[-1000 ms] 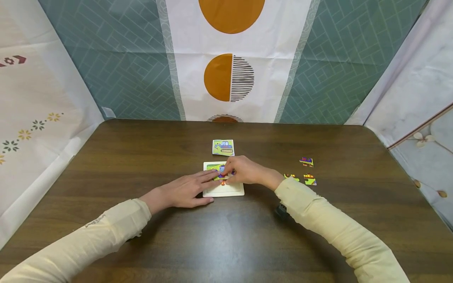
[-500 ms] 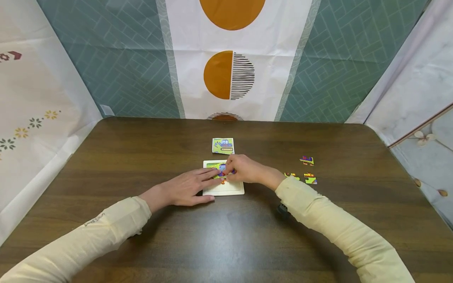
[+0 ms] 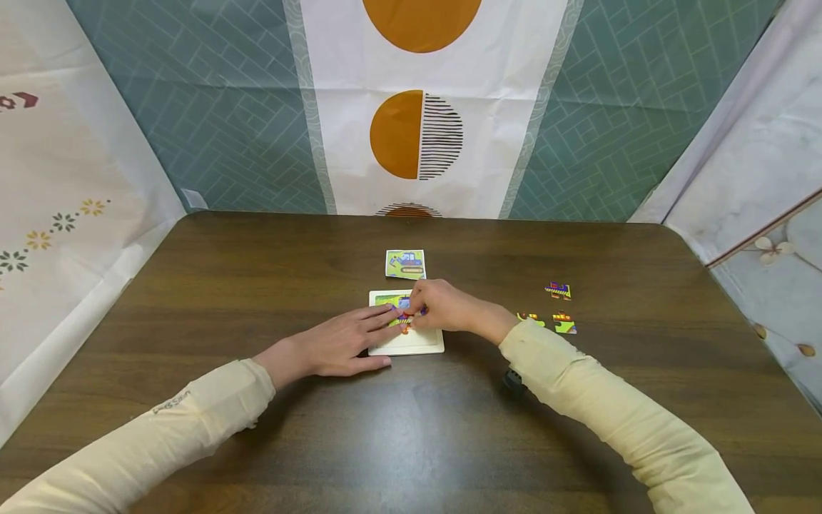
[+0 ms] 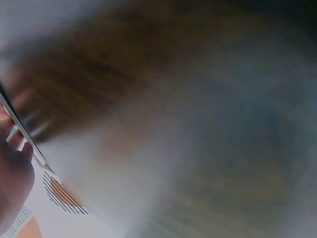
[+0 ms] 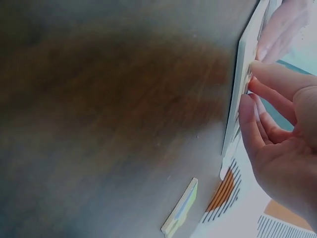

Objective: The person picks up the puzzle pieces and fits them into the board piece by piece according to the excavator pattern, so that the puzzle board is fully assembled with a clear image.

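Note:
A cream puzzle tray [image 3: 411, 345] lies mid-table with coloured pieces on its upper part, showing a green picture with blue, purple and red parts. My left hand [image 3: 343, 343] rests flat at its left side, straight fingers on the pieces, thumb at the front edge. Beside those fingertips my right hand [image 3: 446, 305] pinches a small puzzle piece, mostly hidden by its fingers. In the right wrist view the right hand [image 5: 285, 119] has thumb and fingertips right at the tray [image 5: 242, 64]. The left wrist view is mostly blurred tabletop, with part of the left hand [image 4: 14, 183] at its edge.
Behind the tray lies a small picture card [image 3: 405, 264] with a blue excavator on green. To the right are loose puzzle pieces: a purple-and-red one [image 3: 558, 290], a green-and-orange one [image 3: 565, 324] and another [image 3: 531, 320] partly behind the right sleeve.
Both hands keep nearly the same place on the tray, with only slight finger shifts. The head view has tilted a little.

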{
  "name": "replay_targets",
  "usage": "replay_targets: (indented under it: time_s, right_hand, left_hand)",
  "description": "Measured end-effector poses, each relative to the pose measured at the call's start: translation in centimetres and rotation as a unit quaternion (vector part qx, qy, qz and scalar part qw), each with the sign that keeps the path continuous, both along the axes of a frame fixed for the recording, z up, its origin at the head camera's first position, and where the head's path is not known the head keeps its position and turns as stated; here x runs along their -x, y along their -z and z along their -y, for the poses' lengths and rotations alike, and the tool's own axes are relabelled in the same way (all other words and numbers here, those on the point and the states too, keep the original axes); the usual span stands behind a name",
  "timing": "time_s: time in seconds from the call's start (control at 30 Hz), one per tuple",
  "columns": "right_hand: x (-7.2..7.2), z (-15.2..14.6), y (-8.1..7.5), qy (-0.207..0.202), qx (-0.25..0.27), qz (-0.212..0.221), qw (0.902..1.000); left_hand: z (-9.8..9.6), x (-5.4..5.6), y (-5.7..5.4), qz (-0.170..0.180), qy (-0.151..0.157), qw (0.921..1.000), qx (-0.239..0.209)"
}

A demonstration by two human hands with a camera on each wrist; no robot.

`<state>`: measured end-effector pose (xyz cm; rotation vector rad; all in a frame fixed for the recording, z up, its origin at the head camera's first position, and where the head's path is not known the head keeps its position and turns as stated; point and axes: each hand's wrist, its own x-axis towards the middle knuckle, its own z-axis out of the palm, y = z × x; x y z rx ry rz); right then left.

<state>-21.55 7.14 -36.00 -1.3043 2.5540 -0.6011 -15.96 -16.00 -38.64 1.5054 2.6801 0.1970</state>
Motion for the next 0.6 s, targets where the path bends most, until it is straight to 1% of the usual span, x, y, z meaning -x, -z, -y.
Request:
replay_targets:
  time_s: [0.2,0.3,0.43,0.6]
  right_hand:
    - [-0.06,-0.01,-0.13,0.006,-0.003,-0.002,1.0]
    - [-0.1,-0.09,-0.2,0.008,0.001,-0.003,1.0]
    - [0.09,-0.22,-0.35,0.001,0.007,-0.001,1.0]
    - [0.1,-0.53,-0.74,0.001,0.014,0.03,0.9995]
  left_hand:
    - [0.03,0.22,-0.28,0.037,-0.017,0.9991,-0.008]
    - [-0.02,0.28,-0.45,0.046,-0.021,0.9987,-0.009]
    - [-0.08,0.3,-0.43,0.04,-0.02,0.9989,-0.015]
    - [0.05,0.28,-0.17,0.027,-0.016,0.9993,-0.02]
